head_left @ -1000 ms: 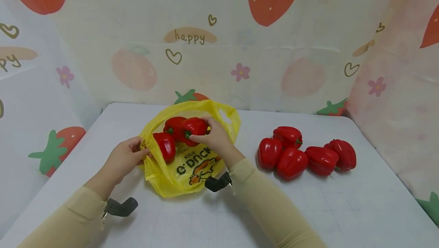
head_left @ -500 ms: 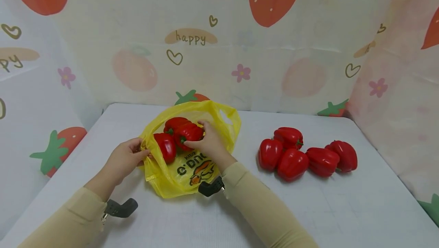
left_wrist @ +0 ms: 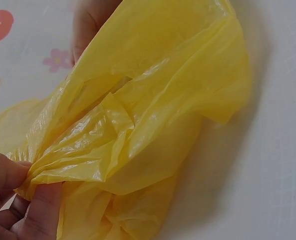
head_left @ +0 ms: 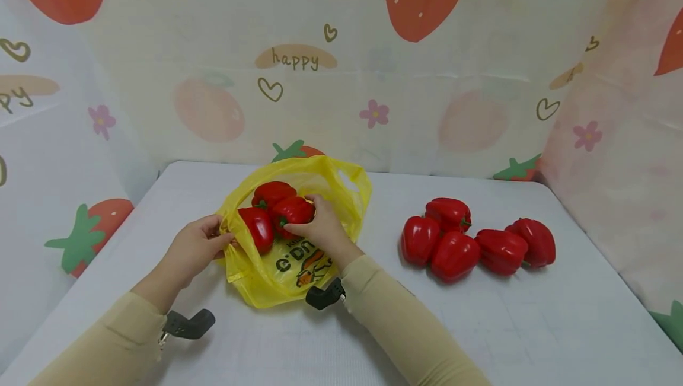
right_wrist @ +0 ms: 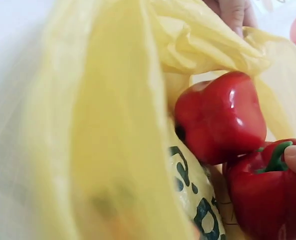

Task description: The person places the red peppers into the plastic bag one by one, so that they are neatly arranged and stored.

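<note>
A yellow plastic bag lies on its side, its mouth spread, with red bell peppers inside. My left hand pinches the left edge of the mouth; in the left wrist view the thumb and fingers gather the film. My right hand reaches into the bag and holds a red bell pepper, its thumb near the green stem. Beside that pepper are two others, one at the left and one behind. The right hand's fingers are mostly out of the right wrist view.
To the right of the bag, several red bell peppers sit in a group on the white table. A fabric backdrop with strawberry prints stands behind and at both sides. Dark wrist cameras hang beneath both sleeves.
My right hand has moved the pepper left and slightly down, against the others in the bag. The left hand keeps its pinch on the bag's edge in the same place.
</note>
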Demonstrator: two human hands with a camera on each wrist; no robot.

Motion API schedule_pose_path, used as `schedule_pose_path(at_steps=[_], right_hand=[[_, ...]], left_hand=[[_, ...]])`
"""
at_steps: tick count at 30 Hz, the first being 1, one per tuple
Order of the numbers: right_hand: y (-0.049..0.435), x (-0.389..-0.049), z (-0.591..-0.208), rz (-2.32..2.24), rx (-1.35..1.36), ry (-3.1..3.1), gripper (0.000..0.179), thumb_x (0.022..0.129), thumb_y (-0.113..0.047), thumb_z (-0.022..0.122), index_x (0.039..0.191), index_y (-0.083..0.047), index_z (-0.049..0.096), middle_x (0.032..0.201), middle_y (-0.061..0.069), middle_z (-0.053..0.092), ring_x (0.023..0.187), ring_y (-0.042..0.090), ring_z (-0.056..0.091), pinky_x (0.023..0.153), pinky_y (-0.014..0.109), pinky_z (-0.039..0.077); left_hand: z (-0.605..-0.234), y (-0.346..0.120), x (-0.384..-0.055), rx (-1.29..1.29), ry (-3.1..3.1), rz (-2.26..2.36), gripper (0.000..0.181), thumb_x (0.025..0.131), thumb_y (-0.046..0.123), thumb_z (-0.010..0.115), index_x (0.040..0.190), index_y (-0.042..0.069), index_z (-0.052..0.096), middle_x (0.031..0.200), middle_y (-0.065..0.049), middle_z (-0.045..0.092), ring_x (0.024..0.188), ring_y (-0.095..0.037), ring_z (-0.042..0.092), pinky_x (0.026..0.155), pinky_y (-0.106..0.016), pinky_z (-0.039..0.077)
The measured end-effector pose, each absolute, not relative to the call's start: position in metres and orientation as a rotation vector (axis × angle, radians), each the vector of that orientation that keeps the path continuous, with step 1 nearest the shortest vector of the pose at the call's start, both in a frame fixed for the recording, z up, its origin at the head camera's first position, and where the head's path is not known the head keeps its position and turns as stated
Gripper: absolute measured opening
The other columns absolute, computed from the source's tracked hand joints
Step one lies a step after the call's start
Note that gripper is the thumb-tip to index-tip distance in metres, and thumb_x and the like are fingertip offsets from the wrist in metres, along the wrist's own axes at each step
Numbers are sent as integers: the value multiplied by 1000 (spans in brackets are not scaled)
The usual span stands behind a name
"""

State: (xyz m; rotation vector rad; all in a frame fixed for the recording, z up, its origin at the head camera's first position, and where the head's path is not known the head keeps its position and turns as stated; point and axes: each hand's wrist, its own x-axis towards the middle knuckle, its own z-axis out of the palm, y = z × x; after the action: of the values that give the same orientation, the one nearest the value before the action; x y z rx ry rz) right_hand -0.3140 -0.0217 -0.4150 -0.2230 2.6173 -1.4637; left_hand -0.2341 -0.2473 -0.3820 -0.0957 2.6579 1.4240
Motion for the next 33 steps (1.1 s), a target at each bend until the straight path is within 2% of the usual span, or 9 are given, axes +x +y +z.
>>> schedule_pose_path(at_steps=[10,26,33], right_hand=[[-24,-315,-417,-1369,-196,2607,79,69,-41,77,134,-20,37,129,2,43,106,19,47,87,36,47],[-24,-316,-421,-1317,-238,2586,88,65,-40,80,137,-22,33,134,1,41,114,19,45,92,38,45],[-19,-317,-418,-1318,-242,2546,94,63,-45,80,139,-24,30,136,0,41,115,19,45,94,39,43]], left_hand=[[-382,-248,-234,-102,2660,1417,33,92,25,55,116,4,51,109,-14,54,94,-23,54,79,-31,53],[-382,-251,-233,-123,2656,1407,36,92,26,55,120,5,49,112,-14,53,96,-24,53,80,-31,52],[-380,-250,-231,-141,2656,1399,37,92,27,54,121,5,49,114,-14,53,98,-24,53,82,-31,52]])
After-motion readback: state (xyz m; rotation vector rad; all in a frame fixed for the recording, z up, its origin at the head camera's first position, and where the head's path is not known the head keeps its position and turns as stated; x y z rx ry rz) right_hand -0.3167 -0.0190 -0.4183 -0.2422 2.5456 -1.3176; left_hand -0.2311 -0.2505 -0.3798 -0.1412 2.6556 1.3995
